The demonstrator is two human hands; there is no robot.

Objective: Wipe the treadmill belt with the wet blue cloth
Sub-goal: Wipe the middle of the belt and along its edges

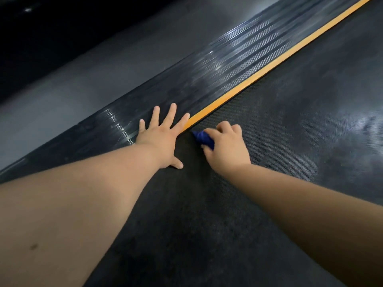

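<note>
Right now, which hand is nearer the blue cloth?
Right. The right hand grips the cloth on the belt; the left hand lies flat just left of it, apart, fingers on the side rail.

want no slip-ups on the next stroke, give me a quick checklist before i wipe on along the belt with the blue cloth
1. Blue cloth gripped by the right hand: ok, fingers curled over it.
2. Cloth on the treadmill belt: ok, it sits by the orange strip.
3. Left hand out of the cloth's way: not ok for a leftward stroke. It lies flat, fingers spread, on the side rail, thumb on the belt, close beside the cloth.
4. Belt ahead free of objects: ok, as far as shown.
5. Cloth wet enough: cannot tell.
6. Belt stopped: cannot tell.
</note>
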